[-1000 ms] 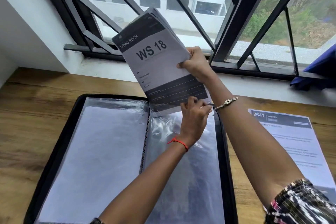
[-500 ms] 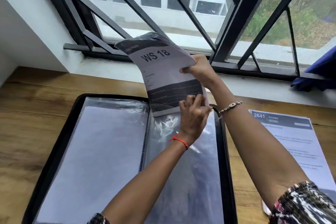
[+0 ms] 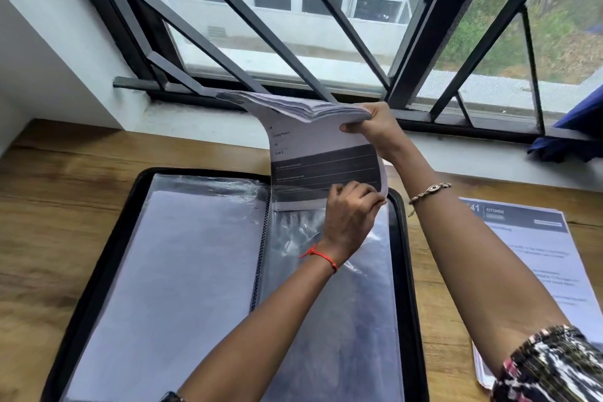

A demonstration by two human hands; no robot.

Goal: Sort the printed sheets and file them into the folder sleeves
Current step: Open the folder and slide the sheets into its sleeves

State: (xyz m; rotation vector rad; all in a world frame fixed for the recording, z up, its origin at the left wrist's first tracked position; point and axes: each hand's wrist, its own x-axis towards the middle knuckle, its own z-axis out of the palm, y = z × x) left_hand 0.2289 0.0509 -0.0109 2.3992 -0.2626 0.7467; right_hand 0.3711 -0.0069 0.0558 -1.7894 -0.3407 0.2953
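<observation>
Nearest: patterned cuff (image 3: pixel 548 365) of the right arm, bottom right corner. Black zip folder (image 3: pixel 109 258) lies open flat on the wooden bench (image 3: pixel 49 222). Left sleeve (image 3: pixel 182 271) has a white sheet inside. Right sleeve (image 3: pixel 359 320) is clear, crinkled plastic, with the left forearm crossing over it. Ring spine (image 3: pixel 259 254) runs between the two.

Left hand (image 3: pixel 350 215), red thread (image 3: pixel 321 256) on the wrist: grip is curled tight at the lower right corner of the sheet stack (image 3: pixel 313 147), right at the top mouth of the right sleeve. Can't tell if the sleeve plastic is in that pinch too.

The stack is held upright over the folder's far edge, its bottom edge at the sleeve mouth. Front sheet reads "Living Room" and "3 of 3", with a dark band below. Top half flops over away from the camera, page edges fanned.

Right hand (image 3: pixel 375 127), bracelet (image 3: pixel 430 191) on the wrist: grip is closed on the stack's right edge at the bend, thumb on the near face.

Right of the folder, apart from it: a second pile (image 3: pixel 528 254) flat on the bench, headed "KITCHEN".

Beyond: white sill (image 3: pixel 195 127), black window bars (image 3: pixel 248 19), blue cloth (image 3: pixel 574 130) on the sill at far right.
</observation>
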